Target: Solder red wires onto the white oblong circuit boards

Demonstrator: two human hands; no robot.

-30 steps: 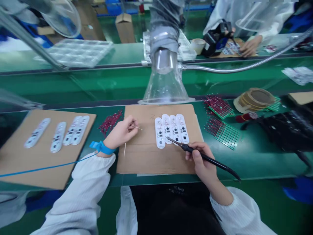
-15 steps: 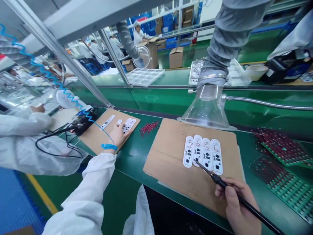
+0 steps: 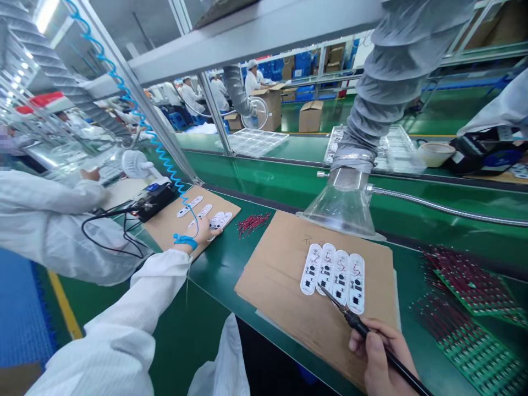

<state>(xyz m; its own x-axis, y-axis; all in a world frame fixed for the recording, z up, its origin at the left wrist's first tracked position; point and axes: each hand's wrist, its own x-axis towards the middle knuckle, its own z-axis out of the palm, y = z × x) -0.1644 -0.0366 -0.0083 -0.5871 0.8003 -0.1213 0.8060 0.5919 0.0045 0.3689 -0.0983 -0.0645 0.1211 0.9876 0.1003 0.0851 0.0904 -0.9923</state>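
My right hand (image 3: 383, 355) grips a soldering iron (image 3: 358, 324) like a pen. Its tip meets the lower part of a row of several long white rounded circuit boards (image 3: 340, 278), which lie side by side on a cardboard sheet (image 3: 276, 286). Short red wires show on their upper ends. Over at the left, my left hand (image 3: 201, 232), with a blue wrist strap (image 3: 185, 241), has its thumb and fingers around the near edge of a small group of white circuit boards (image 3: 221, 219) on another cardboard piece (image 3: 165, 226). Some fingertips are hidden.
Loose red wires (image 3: 252, 224) lie between the cardboard pieces. Green panels with red wires (image 3: 474, 280) sit at the right. A clear fume hood (image 3: 340, 203) hangs behind the boards. A black box with cables (image 3: 154, 202) and a co-worker's sleeve (image 3: 45, 220) are at the left.
The camera view has shifted. My left hand has drawn slightly back toward me, uncovering more of the left boards. The soldering iron tip stays by the same board in the row.
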